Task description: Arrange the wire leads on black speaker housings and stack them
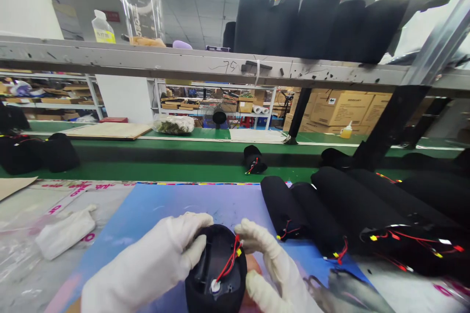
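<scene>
A black fabric-covered cylinder (216, 274) stands in front of me, its open end tilted toward me. Red wires (229, 264) with a yellow connector come out of a round white spot inside that end. My left hand (172, 249), in a white glove, grips the cylinder's left rim, thumb on the near side and fingers behind. On the other side my right hand (271, 269), also gloved, curves its fingers round the right edge; a bit of bare skin shows between them. Several similar black cylinders (282, 205) lie to the right, with red wires at their ends.
A blue sheet (157, 205) covers the worktop, with clear plastic and a white glove (68, 232) at left. Beyond runs a green belt (183, 161) carrying a small black piece (254, 159). Overhead, a shelf (201, 61) holds more black cylinders (286, 24) and a jug (141, 5).
</scene>
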Available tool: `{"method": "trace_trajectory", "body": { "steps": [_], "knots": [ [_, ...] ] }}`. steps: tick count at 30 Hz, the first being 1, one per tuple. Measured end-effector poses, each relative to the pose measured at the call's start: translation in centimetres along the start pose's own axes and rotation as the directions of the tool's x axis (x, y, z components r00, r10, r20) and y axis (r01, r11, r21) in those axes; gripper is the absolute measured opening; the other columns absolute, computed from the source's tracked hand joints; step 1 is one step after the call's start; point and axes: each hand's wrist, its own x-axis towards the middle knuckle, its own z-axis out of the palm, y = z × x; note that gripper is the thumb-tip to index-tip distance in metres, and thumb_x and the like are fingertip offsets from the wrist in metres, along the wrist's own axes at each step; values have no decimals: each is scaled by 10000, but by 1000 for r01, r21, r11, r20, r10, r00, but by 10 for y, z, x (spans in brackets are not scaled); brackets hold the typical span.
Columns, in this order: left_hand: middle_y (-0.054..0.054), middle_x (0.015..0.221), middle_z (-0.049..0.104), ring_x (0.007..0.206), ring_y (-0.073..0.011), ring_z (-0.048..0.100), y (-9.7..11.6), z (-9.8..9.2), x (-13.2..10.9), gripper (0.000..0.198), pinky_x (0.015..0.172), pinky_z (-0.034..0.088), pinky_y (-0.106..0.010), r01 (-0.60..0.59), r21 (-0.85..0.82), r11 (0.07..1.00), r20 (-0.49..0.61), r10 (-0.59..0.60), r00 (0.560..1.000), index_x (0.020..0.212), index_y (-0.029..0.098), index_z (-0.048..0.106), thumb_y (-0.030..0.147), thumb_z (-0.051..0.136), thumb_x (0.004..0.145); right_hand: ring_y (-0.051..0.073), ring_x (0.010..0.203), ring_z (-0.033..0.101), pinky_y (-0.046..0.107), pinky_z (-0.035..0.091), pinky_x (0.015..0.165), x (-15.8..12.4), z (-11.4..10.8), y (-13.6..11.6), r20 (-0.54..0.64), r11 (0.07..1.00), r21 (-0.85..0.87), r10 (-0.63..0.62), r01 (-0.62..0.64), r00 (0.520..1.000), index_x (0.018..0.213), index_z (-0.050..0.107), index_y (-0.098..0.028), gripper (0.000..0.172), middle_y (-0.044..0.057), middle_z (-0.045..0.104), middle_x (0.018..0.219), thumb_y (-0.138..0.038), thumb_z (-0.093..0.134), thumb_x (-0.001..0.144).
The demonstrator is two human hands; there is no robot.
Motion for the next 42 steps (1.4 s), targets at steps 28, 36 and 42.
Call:
{"method": "trace_trajectory", "body": {
  "steps": [28, 36, 42],
  "knots": [
    [-8, 1300, 683, 1019, -119, 737, -14, -2, -10, 634, 936, 616, -314, 49, -268, 962, 81, -28, 996, 1399, 391, 273, 123, 533, 886, 91, 526, 472, 223, 280, 513, 121, 5, -88, 591, 745, -599, 165, 293, 789, 791, 740, -179, 246, 4, 711, 677, -331, 653, 964],
    [-24, 1524, 526, 1335, -253, 592, -48, -16, -47, 493, 1116, 515, -454, 185, -687, 703, 77, -182, 980, 1372, 440, 429, 464, 668, 941, 136, 579, 565, 238, 331, 549, 116, 1, -85, 551, 753, -599, 143, 271, 822, 908, 786, -230, 163, 36, 800, 780, -301, 647, 957],
    [-74, 1478, 601, 1365, -331, 570, -45, 6, -60, 650, 1110, 512, -518, 175, -607, 776, 26, -200, 979, 1417, 379, 514, 639, 687, 846, 111, 542, 493, 213, 345, 524, 117, -4, -83, 537, 867, -475, 146, 154, 831, 1075, 761, -256, 184, -39, 698, 688, -278, 685, 909]
  ]
}}
